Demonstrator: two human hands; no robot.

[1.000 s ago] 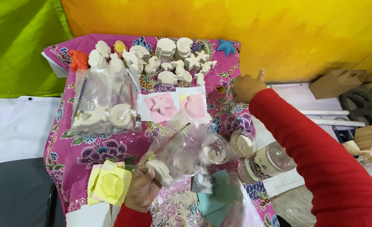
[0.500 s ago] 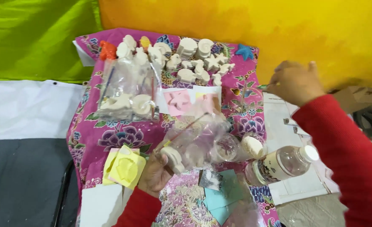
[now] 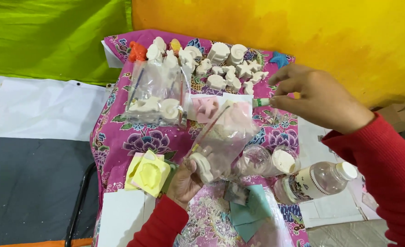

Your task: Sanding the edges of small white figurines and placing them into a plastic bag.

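1. Head view: the left hand point(image 3: 184, 183) pinches the lower corner of a clear plastic bag point(image 3: 223, 137), held tilted above a pink floral cloth point(image 3: 120, 137); a white plaster piece point(image 3: 203, 167) sits in the bag's bottom, along with what looks like a thin brush.

2. The right hand point(image 3: 319, 98), raised above the table's far side, grips a small green-and-white tube point(image 3: 260, 102) between thumb and fingertips, the fingers drawn narrow.

3. The bag looks light, soft and slippery, its contents brittle; a grip at the weighted bottom corner, where the hand has it, seems steadiest.

4. Around it: a second packed bag point(image 3: 155, 98) lies just behind, rows of white plaster figures point(image 3: 225, 68) line the far edge, and a yellow mould point(image 3: 148, 173) rests beside the left hand.

5. A clear plastic bottle point(image 3: 314, 183) lying on its side and round clear containers point(image 3: 269, 160) crowd the cloth to the right, just beside the bag.
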